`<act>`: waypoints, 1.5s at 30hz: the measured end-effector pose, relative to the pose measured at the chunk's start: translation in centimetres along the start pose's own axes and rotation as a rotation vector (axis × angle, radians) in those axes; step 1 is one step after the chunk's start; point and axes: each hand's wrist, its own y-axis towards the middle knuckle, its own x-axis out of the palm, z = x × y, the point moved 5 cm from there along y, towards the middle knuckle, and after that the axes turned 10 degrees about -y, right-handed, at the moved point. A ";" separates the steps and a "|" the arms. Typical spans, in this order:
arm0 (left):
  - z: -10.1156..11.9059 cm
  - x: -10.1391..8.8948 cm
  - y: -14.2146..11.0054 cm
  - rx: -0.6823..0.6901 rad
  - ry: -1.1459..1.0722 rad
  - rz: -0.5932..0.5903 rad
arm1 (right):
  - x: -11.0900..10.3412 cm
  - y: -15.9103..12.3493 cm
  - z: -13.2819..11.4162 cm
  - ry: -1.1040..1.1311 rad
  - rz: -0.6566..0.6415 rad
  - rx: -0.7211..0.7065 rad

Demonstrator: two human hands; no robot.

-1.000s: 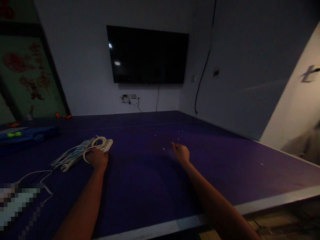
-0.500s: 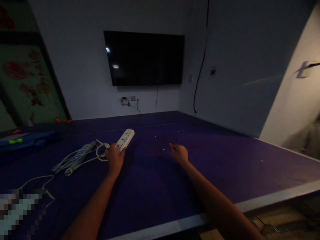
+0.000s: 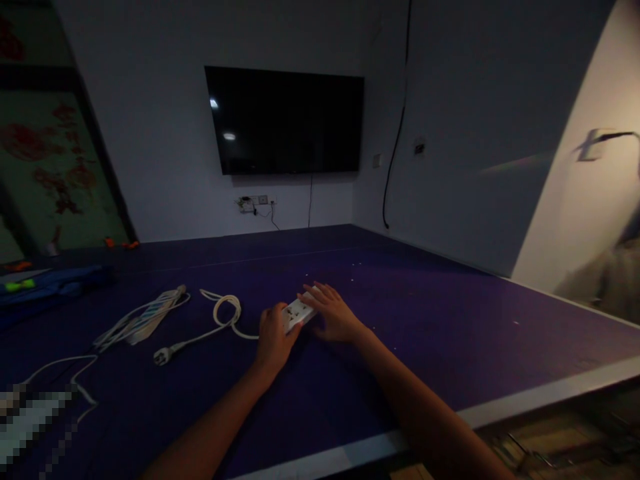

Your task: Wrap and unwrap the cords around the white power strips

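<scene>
A white power strip (image 3: 296,311) lies on the purple table (image 3: 450,333) in front of me. My left hand (image 3: 273,340) is closed round its near end. My right hand (image 3: 331,312) rests on its far end, fingers laid over it. The strip's white cable (image 3: 226,313) trails left in a loop and ends in a plug (image 3: 161,357) on the table.
A second strip with a bundled cable (image 3: 143,321) lies further left. Another white cable (image 3: 65,367) runs at the near left. A blue case (image 3: 50,287) sits at the far left. A dark television (image 3: 285,120) hangs on the wall. The table's pale front edge (image 3: 525,397) is at the right.
My left hand carried the white power strip from the left pile to the middle of the table, its cable uncoiling behind. My right hand moved left onto the strip.
</scene>
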 end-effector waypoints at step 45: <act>-4.2 -5.0 3.3 -0.042 -0.410 0.267 | 2.9 0.7 -3.2 -0.153 -0.240 -0.197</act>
